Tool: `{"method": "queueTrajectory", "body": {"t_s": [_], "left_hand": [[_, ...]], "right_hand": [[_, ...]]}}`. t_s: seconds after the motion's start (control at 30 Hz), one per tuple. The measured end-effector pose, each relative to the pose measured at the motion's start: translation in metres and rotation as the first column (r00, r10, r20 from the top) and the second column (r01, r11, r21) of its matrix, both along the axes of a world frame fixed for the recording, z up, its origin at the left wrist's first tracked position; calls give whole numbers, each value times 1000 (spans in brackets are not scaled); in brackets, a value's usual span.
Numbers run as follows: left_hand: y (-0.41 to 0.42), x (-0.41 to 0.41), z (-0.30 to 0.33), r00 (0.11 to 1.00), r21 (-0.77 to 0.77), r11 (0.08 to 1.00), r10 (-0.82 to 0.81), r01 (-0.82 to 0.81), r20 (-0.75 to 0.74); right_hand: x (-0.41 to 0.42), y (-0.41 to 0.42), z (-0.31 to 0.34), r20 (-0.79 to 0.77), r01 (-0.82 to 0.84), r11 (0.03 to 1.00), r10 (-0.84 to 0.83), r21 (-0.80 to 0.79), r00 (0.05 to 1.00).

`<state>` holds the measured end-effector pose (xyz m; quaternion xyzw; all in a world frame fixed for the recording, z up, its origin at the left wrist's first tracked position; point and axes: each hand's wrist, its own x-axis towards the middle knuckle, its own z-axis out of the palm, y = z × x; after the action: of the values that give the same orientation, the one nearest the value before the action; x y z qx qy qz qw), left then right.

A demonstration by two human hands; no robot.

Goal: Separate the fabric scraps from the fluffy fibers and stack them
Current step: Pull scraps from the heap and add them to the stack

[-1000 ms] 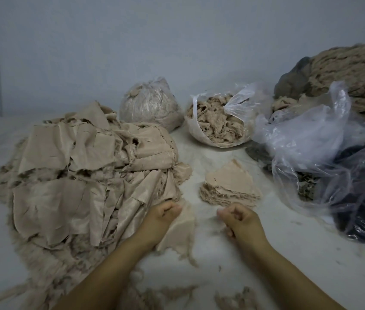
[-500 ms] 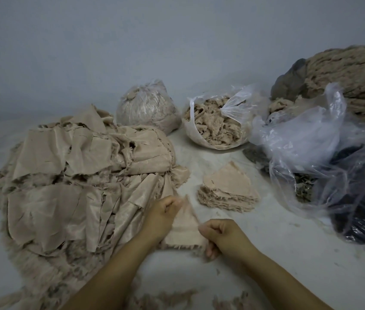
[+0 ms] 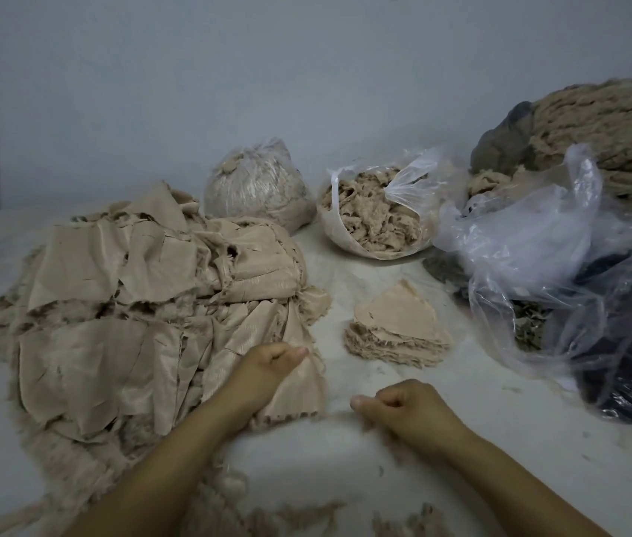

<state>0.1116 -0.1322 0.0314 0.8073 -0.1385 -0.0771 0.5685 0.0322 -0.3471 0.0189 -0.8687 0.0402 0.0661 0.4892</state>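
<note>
Fabric scrap point(image 3: 299, 389) is pinched at its top in our left hand point(image 3: 264, 375); our right hand point(image 3: 403, 410), just beside it, curls round a tuft of fluffy fibers point(image 3: 374, 426). Beyond our right hand sits the stack point(image 3: 396, 327); left of our left hand lies the big heap point(image 3: 144, 304)

Both bare forearms reach in from the near edge. The left hand point(image 3: 264, 372) lies farther out, fingers curled and thumb pinched against them. The right hand point(image 3: 399, 410) sits nearer and to the right, fist-like, thumb pointing left.
</note>
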Motion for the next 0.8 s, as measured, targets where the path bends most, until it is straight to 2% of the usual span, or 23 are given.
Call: {"method": "queueTrajectory", "body": {"t_s": [0.03, 0.1, 0.17, 0.23, 0.27, 0.37, 0.4, 0.47, 0.53, 0.57, 0.63, 0.7, 0.8], "left_hand": [[-4, -3, 1, 998, 4, 998, -63, 63, -10], [-15, -8, 0, 987, 1, 988, -157, 157, -36], [-24, -12, -2, 981, -25, 982, -188, 187, -51], [-25, -13, -2, 991, -42, 990, -133, 132, -33], [-22, -12, -2, 996, -44, 995, -89, 88, -25], [-7, -9, 0, 999, -61, 998, -4, 1, -45], [-4, -9, 0, 998, -74, 997, -3, -2, -64], [-6, -12, -1, 996, -73, 997, -29, 24, -78], [-14, -14, -2, 997, -79, 996, -33, 28, -64], [-17, -14, -2, 998, -84, 996, -25, 20, -51], [-19, -13, -1, 999, -83, 996, -14, 11, -30], [-20, -11, -2, 999, -90, 996, -30, 26, -33], [-32, -15, -3, 992, -121, 988, -101, 92, -71]], "right_hand": [[2, 6, 5, -25, -26, 1000, 25, -17, 999], [10, 17, 8, 69, -25, 994, 33, -107, 997], [14, 31, 6, 198, -12, 1000, 17, -24, 980], [19, 33, -1, 282, 46, 993, -74, 105, 957], [21, 29, -5, 299, 109, 988, -138, 113, 944], [22, 8, -10, 313, 251, 968, -244, 18, 918], [19, 5, -10, 319, 213, 977, -194, -26, 928], [14, 10, -11, 312, -6, 989, 53, -148, 949], [9, 21, -15, 196, -226, 941, 278, -253, 940], [6, 22, -12, 103, -277, 933, 306, -231, 946], [4, 20, -1, 22, -192, 977, 194, -96, 981], [8, 18, 5, 110, -20, 1000, 21, -9, 994], [16, 30, 8, 148, 1, 985, -27, 174, 989]]}}
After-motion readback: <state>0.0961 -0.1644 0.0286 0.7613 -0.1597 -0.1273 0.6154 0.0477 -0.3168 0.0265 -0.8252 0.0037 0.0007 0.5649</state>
